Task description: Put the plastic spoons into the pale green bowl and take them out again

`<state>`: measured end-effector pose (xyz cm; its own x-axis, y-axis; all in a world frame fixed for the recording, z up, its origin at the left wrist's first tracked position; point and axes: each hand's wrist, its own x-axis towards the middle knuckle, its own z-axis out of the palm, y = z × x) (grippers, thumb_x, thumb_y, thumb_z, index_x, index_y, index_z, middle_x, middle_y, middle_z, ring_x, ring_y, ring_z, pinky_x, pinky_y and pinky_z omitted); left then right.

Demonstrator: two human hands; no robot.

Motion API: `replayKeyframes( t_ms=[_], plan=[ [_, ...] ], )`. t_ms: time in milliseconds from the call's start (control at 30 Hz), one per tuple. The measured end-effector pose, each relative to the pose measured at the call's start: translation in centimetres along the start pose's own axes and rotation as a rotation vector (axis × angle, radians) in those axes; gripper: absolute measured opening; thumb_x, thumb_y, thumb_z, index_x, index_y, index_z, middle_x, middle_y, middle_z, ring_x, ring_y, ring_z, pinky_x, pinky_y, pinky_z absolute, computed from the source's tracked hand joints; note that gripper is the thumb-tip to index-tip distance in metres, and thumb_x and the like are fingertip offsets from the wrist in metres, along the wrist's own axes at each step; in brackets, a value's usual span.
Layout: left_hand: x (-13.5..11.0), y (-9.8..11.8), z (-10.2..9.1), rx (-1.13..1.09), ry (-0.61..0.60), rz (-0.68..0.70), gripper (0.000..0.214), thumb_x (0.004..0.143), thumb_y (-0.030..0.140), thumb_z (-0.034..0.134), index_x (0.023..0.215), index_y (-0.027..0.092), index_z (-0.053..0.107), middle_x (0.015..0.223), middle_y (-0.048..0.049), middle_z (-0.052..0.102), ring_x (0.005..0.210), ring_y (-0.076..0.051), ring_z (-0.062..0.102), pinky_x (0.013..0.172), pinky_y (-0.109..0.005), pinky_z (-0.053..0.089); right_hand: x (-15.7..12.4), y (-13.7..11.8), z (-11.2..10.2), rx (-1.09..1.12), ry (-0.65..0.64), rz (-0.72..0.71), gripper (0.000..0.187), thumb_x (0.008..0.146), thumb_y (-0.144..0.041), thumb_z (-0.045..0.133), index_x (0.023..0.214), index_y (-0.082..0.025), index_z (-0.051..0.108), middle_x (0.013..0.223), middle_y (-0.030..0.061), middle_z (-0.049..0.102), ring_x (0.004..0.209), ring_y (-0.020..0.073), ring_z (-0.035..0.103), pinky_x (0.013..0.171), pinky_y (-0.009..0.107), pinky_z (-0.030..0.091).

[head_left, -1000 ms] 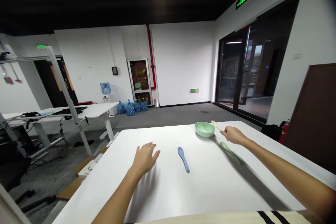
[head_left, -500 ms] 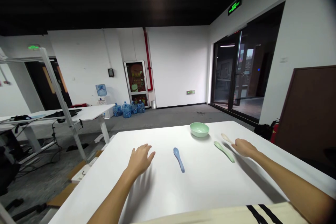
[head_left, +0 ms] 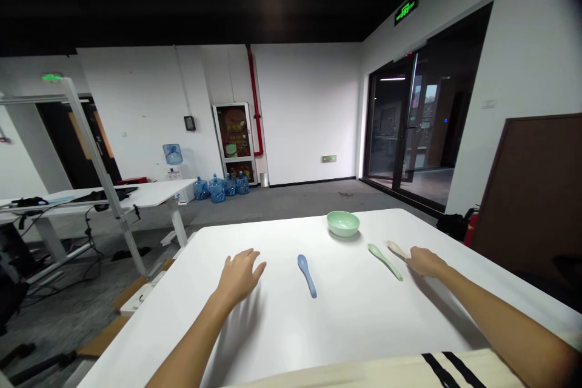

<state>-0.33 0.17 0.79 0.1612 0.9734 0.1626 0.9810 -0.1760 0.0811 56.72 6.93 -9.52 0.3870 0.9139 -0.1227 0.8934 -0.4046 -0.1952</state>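
One cream spoon (head_left: 397, 249): right part of the white table (head_left: 345, 327), head pointing away and leftward, towards the bowl (head_left: 343, 231).
Spoon handle: best hold is mid-length. Looks light and stiff, probably plastic; smooth, so a loose pinch might let it twist. Doesn't look fragile.
Right hand (head_left: 425, 262): fingers pinched round the cream spoon's handle. They hide the grip, so can't tell whether the spoon fully rests on the table.
Green spoon (head_left: 385, 262): just left of the cream one, near-parallel, flat on the table.
Bowl: pale green, upright, by the far edge, beyond the green spoon.
Blue spoon (head_left: 307, 276): mid-table, between left hand and green spoon.
Left hand (head_left: 240, 276): fingers spread, grasping nothing, nearest the blue spoon.
Back wall: blue water bottles (head_left: 218, 190) on the floor.
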Motion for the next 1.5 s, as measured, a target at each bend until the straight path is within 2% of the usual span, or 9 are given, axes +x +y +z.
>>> replayKeyframes(
  t_ms=[367,800,1067,1200,1333,1400,1500],
  plan=[
    [0.2,0.0,0.0,-0.008,-0.004,0.006,0.049,0.106,0.044,0.040,0.144,0.024,0.062,0.159,-0.0130,0.056,0.145,-0.032,0.054,0.123,-0.060,0.035,-0.1,-0.3,0.2,-0.010,0.020,-0.009,0.017,0.085,-0.032,0.065,0.091,-0.016,0.069,0.104,0.0186,0.073,0.088,0.0296,0.072,0.070,0.035,0.047],
    [0.2,-0.2,0.2,-0.018,0.011,0.012,0.049,0.105,0.044,0.040,0.143,0.024,0.063,0.158,-0.0131,0.057,0.146,-0.032,0.054,0.123,-0.060,0.035,-0.5,-0.4,-0.4,-0.024,-0.007,-0.014,0.017,0.088,-0.031,0.060,0.089,-0.016,0.068,0.102,0.0184,0.074,0.088,0.0298,0.072,0.069,0.036,0.046],
    [0.4,-0.2,0.4,-0.015,0.018,0.018,0.049,0.105,0.044,0.040,0.142,0.024,0.064,0.157,-0.0132,0.059,0.143,-0.033,0.056,0.121,-0.060,0.037,-1.9,-3.2,-1.4,-0.050,0.092,-0.034,0.038,0.100,-0.044,0.045,0.102,-0.015,0.070,0.119,0.0219,0.073,0.104,0.0344,0.072,0.075,0.038,0.048],
    [0.4,-0.2,0.4,-0.016,0.011,0.015,0.049,0.105,0.044,0.040,0.143,0.024,0.064,0.158,-0.0131,0.058,0.144,-0.033,0.055,0.122,-0.060,0.036,-2.5,-4.9,-0.7,-0.057,0.081,-0.138,0.036,0.097,-0.046,0.053,0.112,-0.019,0.071,0.116,0.0183,0.075,0.106,0.0339,0.071,0.078,0.038,0.049],
    [0.4,-0.2,0.4,-0.018,0.011,0.008,0.047,0.105,0.044,0.041,0.142,0.026,0.064,0.158,-0.0125,0.058,0.146,-0.032,0.054,0.123,-0.059,0.036,-2.6,-5.6,0.4,-0.047,0.058,-0.172,0.046,0.089,-0.041,0.062,0.129,-0.017,0.064,0.118,0.0185,0.074,0.105,0.0341,0.071,0.078,0.038,0.049],
    [0.4,-0.1,0.4,-0.017,0.009,0.007,0.048,0.105,0.044,0.041,0.143,0.025,0.064,0.158,-0.0129,0.058,0.146,-0.032,0.053,0.123,-0.060,0.035,-2.6,-5.6,0.8,-0.056,0.035,-0.180,0.044,0.088,-0.037,0.062,0.126,-0.015,0.064,0.118,0.0192,0.073,0.103,0.0334,0.070,0.077,0.038,0.049],
    [0.4,-0.1,0.4,-0.016,0.001,0.008,0.049,0.106,0.044,0.040,0.144,0.023,0.063,0.159,-0.0136,0.057,0.146,-0.032,0.053,0.123,-0.062,0.035,-2.5,-5.5,0.9,-0.075,-0.010,-0.200,0.027,0.088,-0.033,0.061,0.107,-0.016,0.068,0.115,0.0188,0.072,0.098,0.0317,0.070,0.075,0.037,0.048]
  ],
)
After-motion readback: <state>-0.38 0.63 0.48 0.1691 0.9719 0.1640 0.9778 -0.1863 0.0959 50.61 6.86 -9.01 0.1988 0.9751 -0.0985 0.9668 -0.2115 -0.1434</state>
